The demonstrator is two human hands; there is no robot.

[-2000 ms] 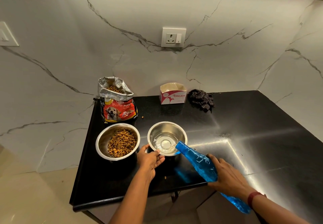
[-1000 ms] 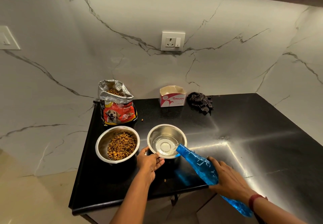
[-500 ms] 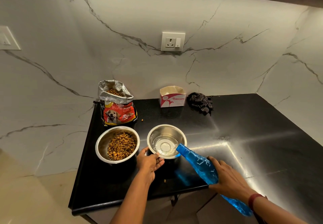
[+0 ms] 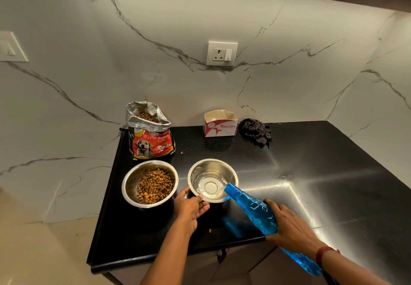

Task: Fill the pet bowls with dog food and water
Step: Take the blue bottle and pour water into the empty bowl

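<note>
The black countertop carries two steel bowls: the water bowl touching the left hand's fingers, the kibble bowl just left of them. Beyond the fingers stand the dog food bag, a small carton and a dark cloth.

shiny steel bowls, translucent blue plastic bottle, glossy black counter.

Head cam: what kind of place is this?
Most likely a home kitchen: a black stone countertop in a corner, marble-look backsplash with a wall socket, and an open dog food bag beside two steel bowls.
</note>
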